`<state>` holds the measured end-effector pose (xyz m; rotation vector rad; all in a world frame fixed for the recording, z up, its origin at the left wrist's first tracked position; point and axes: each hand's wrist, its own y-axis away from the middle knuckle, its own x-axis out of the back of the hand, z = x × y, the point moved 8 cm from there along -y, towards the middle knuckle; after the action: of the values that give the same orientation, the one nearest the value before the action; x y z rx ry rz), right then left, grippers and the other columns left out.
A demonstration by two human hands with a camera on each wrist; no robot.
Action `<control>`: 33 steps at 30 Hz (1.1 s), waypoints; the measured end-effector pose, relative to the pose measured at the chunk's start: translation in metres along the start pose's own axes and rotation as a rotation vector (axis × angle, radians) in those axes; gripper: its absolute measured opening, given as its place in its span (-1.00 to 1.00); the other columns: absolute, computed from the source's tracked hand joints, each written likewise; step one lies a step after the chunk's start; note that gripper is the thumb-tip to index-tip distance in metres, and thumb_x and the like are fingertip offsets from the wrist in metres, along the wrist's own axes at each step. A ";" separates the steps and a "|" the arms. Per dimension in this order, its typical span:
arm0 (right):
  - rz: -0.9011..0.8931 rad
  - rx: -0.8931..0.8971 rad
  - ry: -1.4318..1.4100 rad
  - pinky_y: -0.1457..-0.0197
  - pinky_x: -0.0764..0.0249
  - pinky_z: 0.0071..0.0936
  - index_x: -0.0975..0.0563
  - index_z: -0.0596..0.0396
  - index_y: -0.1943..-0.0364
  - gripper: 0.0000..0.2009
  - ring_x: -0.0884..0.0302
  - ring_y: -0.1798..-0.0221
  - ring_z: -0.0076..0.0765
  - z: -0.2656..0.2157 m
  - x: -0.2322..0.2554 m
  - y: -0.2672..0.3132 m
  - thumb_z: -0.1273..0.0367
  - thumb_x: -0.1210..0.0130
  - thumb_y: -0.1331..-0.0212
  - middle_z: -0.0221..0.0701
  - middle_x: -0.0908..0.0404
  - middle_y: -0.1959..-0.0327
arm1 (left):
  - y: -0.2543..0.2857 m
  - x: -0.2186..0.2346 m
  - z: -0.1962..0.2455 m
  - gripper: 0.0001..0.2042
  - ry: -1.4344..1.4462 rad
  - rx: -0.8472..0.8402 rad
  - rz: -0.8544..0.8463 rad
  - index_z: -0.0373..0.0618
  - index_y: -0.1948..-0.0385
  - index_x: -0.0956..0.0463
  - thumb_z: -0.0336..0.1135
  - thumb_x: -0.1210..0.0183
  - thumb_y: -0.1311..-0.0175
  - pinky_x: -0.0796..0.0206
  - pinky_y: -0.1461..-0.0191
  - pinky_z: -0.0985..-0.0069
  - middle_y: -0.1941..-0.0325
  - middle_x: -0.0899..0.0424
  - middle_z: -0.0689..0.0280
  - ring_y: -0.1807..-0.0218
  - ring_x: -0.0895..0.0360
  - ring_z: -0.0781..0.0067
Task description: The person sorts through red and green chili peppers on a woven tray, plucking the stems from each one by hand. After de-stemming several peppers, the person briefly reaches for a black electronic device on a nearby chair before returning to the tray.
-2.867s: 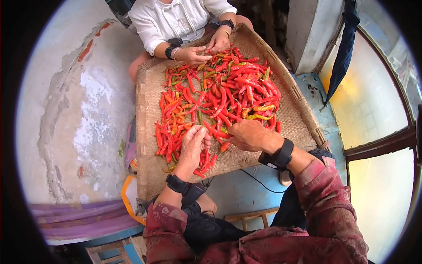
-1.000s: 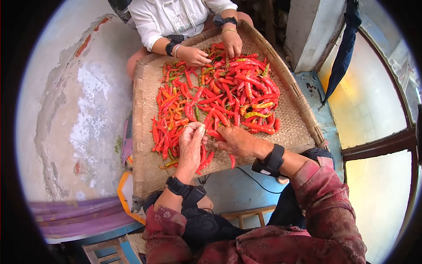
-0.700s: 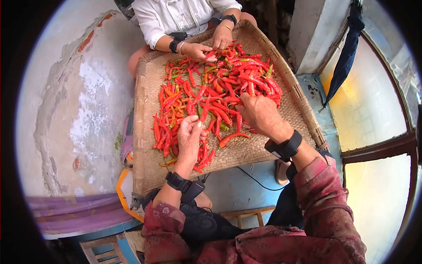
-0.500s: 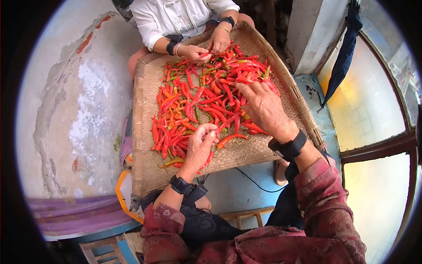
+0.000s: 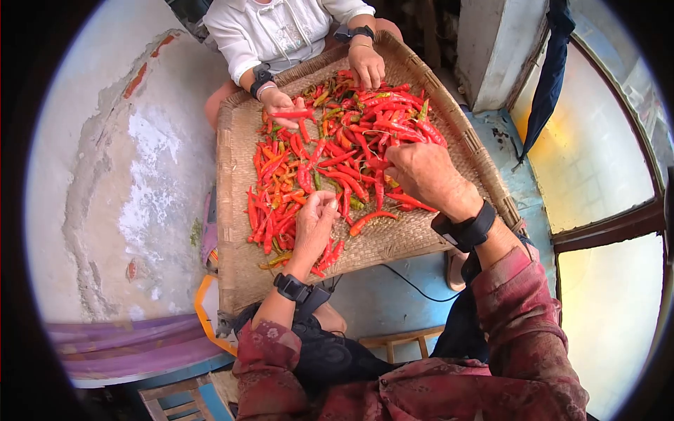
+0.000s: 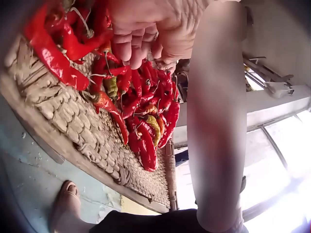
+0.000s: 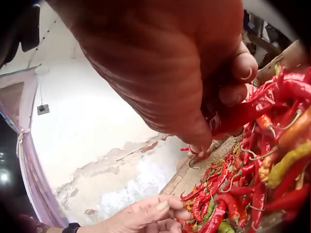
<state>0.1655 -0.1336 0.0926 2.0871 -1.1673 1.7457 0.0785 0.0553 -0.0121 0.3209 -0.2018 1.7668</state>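
My right hand (image 5: pixel 432 179) reaches over the right side of a heap of chili peppers (image 5: pixel 344 151). In the right wrist view its curled fingers and thumb grip a red chili pepper (image 7: pixel 243 115) at the heap. My left hand (image 5: pixel 316 223) hovers over the near side of the heap, fingers loosely curled. The left wrist view shows the left fingers (image 6: pixel 141 43) with nothing visible between them, above red, orange and yellow-green chilies. One orange-red chili (image 5: pixel 372 219) lies apart on the bare weave between my hands.
A shallow woven tray (image 5: pixel 393 242) bears the heap. Across it, another person carries a red chili (image 5: pixel 291 114) on one palm, while their other hand (image 5: pixel 366 67) touches the heap. A wall (image 5: pixel 140 196) stands left; a dark folded umbrella (image 5: pixel 546 84) hangs by the window.
My right hand has moved from beside my left hand up and right to the heap. The orange-red chili now lies on the tray. The other person's hands have spread apart.
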 end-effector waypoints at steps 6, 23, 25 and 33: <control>0.272 -0.108 0.180 0.28 -0.56 -0.22 -0.47 0.12 0.34 -0.85 -0.60 0.26 -0.07 0.028 0.029 0.000 0.38 -0.15 -0.04 -0.21 -0.57 0.37 | -0.032 -0.029 0.033 -0.53 -0.856 -0.435 0.029 -0.06 -0.10 -0.37 -0.62 -0.04 -0.09 -0.43 0.09 0.23 -0.08 -0.43 0.11 0.11 -0.55 0.08; -0.124 0.098 0.131 0.35 -0.57 -0.30 -0.52 0.10 0.40 -0.91 -0.65 0.38 -0.15 -0.032 -0.035 0.011 0.42 -0.10 -0.01 -0.23 -0.60 0.46 | 0.017 0.016 0.034 -0.89 -0.672 -0.357 -0.037 -0.27 0.35 -0.48 -0.60 -0.02 -0.10 -0.38 0.09 0.24 0.32 -0.56 0.04 0.18 -0.53 -0.02; -0.185 0.105 0.151 0.34 -0.57 -0.28 -0.52 0.11 0.41 -0.91 -0.65 0.38 -0.14 -0.036 -0.045 0.014 0.41 -0.10 -0.01 -0.21 -0.60 0.49 | 0.017 0.020 0.029 -0.95 -0.600 -0.322 0.072 -0.29 0.40 -0.49 -0.51 -0.14 -0.14 -0.39 0.18 0.37 0.39 -0.58 0.13 0.32 -0.58 0.20; -0.220 -0.144 -0.737 0.39 -0.48 -0.29 -0.49 0.28 0.10 -0.65 -0.62 0.46 -0.11 -0.040 -0.081 0.004 0.26 -0.16 -0.18 -0.11 -0.60 0.55 | 0.015 0.004 0.043 -0.77 -0.094 -0.119 -0.014 -0.19 0.23 -0.33 -0.57 -0.18 -0.13 -0.40 0.34 0.64 0.43 -0.54 0.35 0.39 -0.51 0.69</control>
<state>0.1326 -0.0773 0.0304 2.7204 -1.0969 0.7697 0.0675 0.0427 0.0300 0.3191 -0.3696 1.7197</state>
